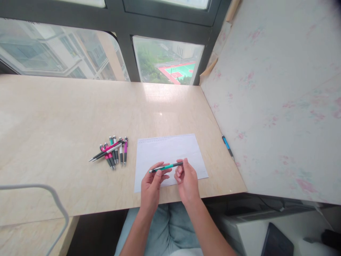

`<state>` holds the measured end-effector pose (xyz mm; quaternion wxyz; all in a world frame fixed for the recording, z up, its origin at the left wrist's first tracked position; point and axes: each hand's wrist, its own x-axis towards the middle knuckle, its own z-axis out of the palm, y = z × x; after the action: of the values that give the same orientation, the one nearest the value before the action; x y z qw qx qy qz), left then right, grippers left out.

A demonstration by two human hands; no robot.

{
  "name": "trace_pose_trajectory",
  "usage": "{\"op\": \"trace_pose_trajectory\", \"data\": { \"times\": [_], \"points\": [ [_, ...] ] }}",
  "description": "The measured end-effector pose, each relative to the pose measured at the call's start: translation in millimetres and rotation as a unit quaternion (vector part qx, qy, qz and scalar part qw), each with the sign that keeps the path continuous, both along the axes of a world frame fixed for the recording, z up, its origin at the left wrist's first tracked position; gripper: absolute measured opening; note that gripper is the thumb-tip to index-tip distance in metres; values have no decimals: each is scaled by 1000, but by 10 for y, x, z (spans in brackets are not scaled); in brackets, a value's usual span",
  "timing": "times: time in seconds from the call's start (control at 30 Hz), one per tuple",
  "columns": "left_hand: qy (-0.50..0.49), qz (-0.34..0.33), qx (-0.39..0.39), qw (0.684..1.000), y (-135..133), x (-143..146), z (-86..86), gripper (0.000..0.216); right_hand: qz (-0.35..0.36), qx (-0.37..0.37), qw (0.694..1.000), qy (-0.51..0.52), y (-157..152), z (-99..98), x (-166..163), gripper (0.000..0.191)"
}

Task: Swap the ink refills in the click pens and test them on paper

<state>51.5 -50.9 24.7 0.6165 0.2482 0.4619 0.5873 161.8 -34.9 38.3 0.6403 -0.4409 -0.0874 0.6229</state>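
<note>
Above the white sheet of paper (167, 147), the left hand (151, 185) pinches the clip end of a green-and-black click pen (168, 166) between thumb and fingers; the right hand (189, 183) pinches its dark grip end. Left of the sheet lies a pen pile (113, 148); right of it, a blue click pen (227, 146).

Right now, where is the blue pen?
In the head view, the blue pen lies at the right, where the table meets the patterned wall, right of the paper.
</note>
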Motion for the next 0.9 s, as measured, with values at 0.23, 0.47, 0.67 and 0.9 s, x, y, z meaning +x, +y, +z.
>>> {"op": "trace_pose_trajectory", "data": {
  "times": [0.23, 0.47, 0.67, 0.9],
  "points": [
    [17, 21, 4, 1000, -12, 37, 7, 24, 6, -22, 1000, -12, 1, -10, -64, 38],
    [-58, 81, -59, 993, 44, 121, -8, 28, -10, 7, 992, -125, 1, -124, -108, 41],
    [-151, 92, -115, 977, 96, 162, 69, 18, -4, 37, 969, -243, -20, -178, -98, 44],
    [-207, 86, -195, 955, 136, 88, 203, 7, 35, 151, 915, -372, -35, -65, 17, 41]
  ]
}}
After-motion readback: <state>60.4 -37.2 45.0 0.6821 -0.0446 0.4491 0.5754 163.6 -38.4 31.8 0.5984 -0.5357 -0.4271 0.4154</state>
